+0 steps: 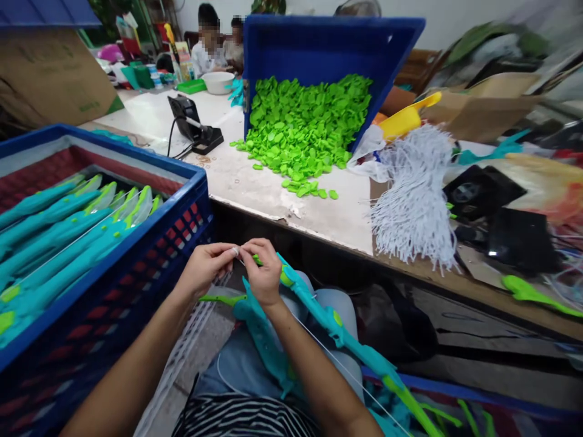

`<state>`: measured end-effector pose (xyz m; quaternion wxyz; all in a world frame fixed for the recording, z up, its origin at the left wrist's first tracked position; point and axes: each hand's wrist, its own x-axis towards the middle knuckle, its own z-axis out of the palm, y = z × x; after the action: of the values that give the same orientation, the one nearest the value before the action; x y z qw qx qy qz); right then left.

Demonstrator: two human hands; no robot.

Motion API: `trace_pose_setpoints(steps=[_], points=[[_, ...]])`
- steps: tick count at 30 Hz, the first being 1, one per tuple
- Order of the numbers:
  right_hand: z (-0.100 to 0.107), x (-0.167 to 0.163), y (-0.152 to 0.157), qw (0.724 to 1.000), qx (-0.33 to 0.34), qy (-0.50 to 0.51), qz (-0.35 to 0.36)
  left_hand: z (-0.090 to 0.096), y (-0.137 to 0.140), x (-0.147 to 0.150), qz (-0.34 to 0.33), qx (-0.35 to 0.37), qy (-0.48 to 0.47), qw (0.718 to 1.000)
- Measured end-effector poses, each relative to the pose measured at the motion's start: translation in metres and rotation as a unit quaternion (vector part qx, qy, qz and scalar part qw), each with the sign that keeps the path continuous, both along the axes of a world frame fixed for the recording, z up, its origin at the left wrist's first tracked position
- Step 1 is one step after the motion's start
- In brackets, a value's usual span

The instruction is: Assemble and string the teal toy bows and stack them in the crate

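My left hand [210, 264] and my right hand [263, 267] meet in front of me, fingertips nearly touching. Both are closed in a pinch on a small white string [235, 250], which looks looped or knotted between them. Below and to the right, a long teal toy bow [339, 331] with green tips and green dots lies across my lap. A thin white cord runs along its side. Another teal piece [262, 334] with a green end rests on my legs beneath my right wrist. The fingers hide part of the string and the bow's green tip.
A blue crate [200, 182] of teal bows stands at my left. On the table [228, 194], a tipped blue bin [291, 48] spills green pieces [310, 121]. Right of it lie a white string bundle [416, 194] and a yellow scoop [405, 121]. Two people sit behind.
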<state>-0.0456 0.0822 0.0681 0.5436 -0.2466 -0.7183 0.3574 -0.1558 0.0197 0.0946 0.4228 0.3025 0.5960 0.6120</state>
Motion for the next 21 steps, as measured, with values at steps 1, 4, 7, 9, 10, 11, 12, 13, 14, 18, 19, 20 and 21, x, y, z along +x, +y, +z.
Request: trace_pose_setpoints(steps=[1,4,7,9,10,11,12,13,14,18,19,20,21], points=[[-0.001,-0.001,0.000,1.000,-0.004,-0.001,0.008,0.001,0.000,0.000,0.000,-0.004,-0.003,1.000],[-0.006,-0.003,-0.001,1.000,0.008,0.004,0.023,0.006,0.000,0.001,0.002,-0.007,-0.004,1.000],[-0.010,-0.003,-0.002,0.999,0.033,0.007,0.040,0.006,0.001,0.005,0.018,0.002,-0.001,1.000],[-0.010,-0.003,-0.003,0.998,0.036,-0.003,0.048,0.004,0.003,0.007,0.052,0.005,-0.011,0.999],[-0.010,-0.002,-0.003,0.998,0.035,-0.010,0.051,0.003,0.004,0.008,0.071,0.005,-0.019,0.997],[-0.009,-0.002,-0.002,0.998,0.037,-0.018,0.053,0.002,0.005,0.009,0.086,0.005,-0.027,0.996],[-0.009,-0.001,-0.001,0.997,0.041,-0.024,0.057,0.003,0.005,0.009,0.094,0.004,-0.036,0.995],[-0.008,0.000,0.000,0.997,0.047,-0.030,0.062,0.003,0.005,0.008,0.091,0.004,-0.045,0.995],[-0.007,0.001,0.002,0.996,0.053,-0.036,0.066,0.005,0.005,0.007,0.079,0.004,-0.055,0.995],[-0.002,0.004,0.009,0.994,0.071,-0.047,0.064,0.011,0.002,-0.001,0.003,0.001,-0.070,0.998],[-0.002,0.005,0.010,0.994,0.075,-0.049,0.067,0.012,0.001,-0.003,-0.009,-0.001,-0.054,0.998],[-0.001,0.005,0.010,0.993,0.078,-0.051,0.072,0.012,0.000,-0.004,-0.017,-0.003,-0.031,0.999],[-0.001,0.006,0.010,0.992,0.080,-0.054,0.077,0.012,-0.001,-0.005,-0.024,-0.006,-0.005,1.000]])
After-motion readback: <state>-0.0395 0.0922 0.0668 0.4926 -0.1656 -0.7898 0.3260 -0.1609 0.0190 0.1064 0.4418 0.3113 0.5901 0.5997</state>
